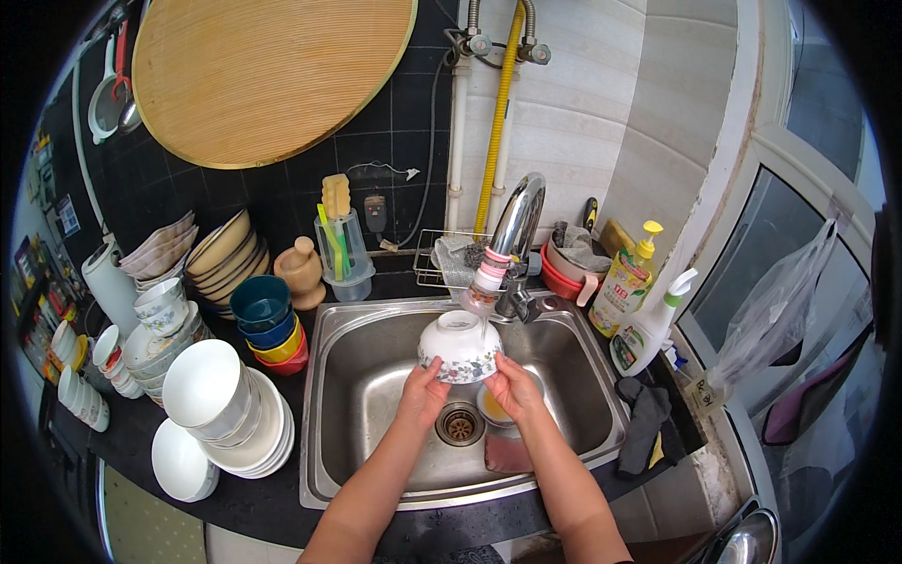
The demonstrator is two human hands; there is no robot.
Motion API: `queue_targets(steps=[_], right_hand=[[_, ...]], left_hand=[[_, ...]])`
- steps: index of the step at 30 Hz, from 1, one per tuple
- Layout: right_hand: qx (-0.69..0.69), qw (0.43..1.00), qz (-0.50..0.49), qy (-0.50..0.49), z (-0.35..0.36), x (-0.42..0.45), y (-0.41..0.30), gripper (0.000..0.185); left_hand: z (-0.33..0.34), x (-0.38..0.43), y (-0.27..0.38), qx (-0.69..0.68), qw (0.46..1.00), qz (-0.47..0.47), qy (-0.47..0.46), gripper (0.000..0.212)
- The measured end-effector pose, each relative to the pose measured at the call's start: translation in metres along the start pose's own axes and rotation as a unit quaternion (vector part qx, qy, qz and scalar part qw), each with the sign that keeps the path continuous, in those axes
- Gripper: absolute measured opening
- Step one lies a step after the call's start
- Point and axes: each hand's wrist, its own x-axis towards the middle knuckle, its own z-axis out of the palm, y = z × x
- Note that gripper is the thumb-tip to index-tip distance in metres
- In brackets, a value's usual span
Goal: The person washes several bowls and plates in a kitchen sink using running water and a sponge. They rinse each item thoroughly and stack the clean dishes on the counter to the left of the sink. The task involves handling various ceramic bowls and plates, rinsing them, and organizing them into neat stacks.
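Note:
A white bowl with a floral band (459, 347) is held upside down over the sink, its foot ring facing up. My left hand (423, 389) grips its rim on the left, and my right hand (516, 388) grips it on the right. Right above it is the chrome faucet (527, 197) with a pink and clear nozzle (486, 278); a thin stream of water appears to fall onto the bowl. Below, in the stainless steel sink (359, 423), are the drain strainer (460, 424), a dish with something yellow (493, 407), partly hidden by my right hand, and a reddish-brown pad (506, 453).
Stacked white bowls (204, 388) and plates (278, 440) crowd the counter at left, with colored bowls (262, 310) behind. A wooden mortar (299, 271) stands near the sink's back left. At right are a yellow soap bottle (620, 289), a white spray bottle (645, 331) and a dark cloth (643, 423).

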Motion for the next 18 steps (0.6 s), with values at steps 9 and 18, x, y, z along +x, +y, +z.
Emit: queue_targets(steps=[9,18], right_hand=[[-0.453,0.887,-0.048,0.08,0.006,-0.003,0.013,0.076],[-0.515,0.821,-0.184,0.167,-0.014,0.008,0.005,0.042]], left_hand=[[0.015,-0.016,0.007,0.241,0.97,0.013,-0.011,0.045],[0.011,-0.023,-0.016,0.401,0.902,-0.055,-0.149,0.046]])
